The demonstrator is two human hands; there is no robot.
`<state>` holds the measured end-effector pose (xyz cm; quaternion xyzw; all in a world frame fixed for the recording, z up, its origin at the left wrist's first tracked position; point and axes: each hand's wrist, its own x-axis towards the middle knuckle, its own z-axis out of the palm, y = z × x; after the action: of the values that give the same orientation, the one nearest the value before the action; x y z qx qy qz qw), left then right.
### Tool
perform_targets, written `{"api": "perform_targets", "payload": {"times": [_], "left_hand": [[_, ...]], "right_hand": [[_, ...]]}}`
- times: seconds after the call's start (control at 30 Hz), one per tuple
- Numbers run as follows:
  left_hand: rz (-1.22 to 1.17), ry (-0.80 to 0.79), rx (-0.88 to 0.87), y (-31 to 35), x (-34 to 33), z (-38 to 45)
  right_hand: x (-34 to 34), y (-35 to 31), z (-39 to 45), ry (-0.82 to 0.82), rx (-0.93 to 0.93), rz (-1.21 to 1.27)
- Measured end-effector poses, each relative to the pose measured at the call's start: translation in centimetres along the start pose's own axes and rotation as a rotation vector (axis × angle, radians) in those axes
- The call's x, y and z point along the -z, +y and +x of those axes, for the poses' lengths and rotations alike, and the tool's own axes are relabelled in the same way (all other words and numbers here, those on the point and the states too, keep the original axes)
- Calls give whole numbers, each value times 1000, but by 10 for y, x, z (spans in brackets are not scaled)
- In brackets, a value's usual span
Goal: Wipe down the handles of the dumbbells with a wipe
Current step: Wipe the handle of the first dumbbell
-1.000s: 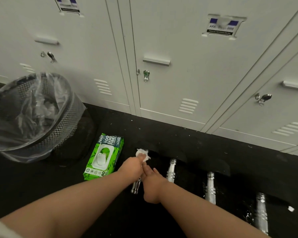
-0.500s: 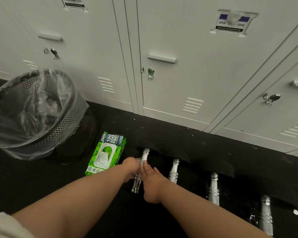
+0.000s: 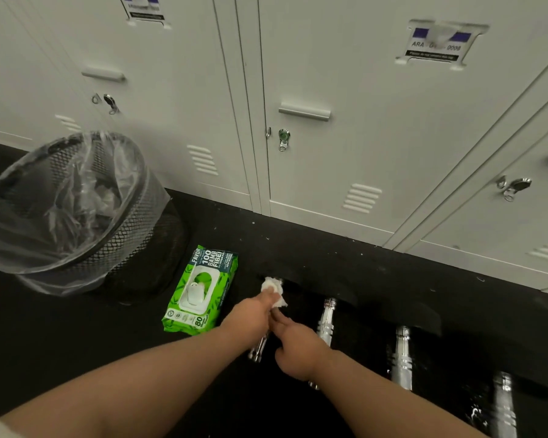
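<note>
Grey lockers line the wall ahead of us, and below them runs a black floor. Four dumbbells lie side by side on that floor, their chrome handles pointing toward the lockers. Our left hand has its grip closed around a white wipe, pressed to the far end of the leftmost handle. Our right hand rests just beside it on the same dumbbell, fingers loosely curled; we cannot tell whether its grip holds the bar. The next handle lies just right of it. A green pack of wipes lies to the left, near a mesh bin with a clear liner.
</note>
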<state>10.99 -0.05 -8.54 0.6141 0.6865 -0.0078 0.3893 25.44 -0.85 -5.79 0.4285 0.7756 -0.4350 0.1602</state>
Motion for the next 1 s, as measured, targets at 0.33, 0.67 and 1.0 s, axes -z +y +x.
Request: {"api": "perform_targets", "payload": {"times": [0.33, 0.67, 1.0], "left_hand": [[-987, -28, 442, 1, 9, 27], [-860, -361, 539, -11, 13, 7], [-1046, -159, 504, -7, 9, 8]], "right_hand": [[2, -8, 2, -55, -26, -58], [0, -13, 3, -68, -58, -38], [0, -16, 9, -99, -72, -50]]}}
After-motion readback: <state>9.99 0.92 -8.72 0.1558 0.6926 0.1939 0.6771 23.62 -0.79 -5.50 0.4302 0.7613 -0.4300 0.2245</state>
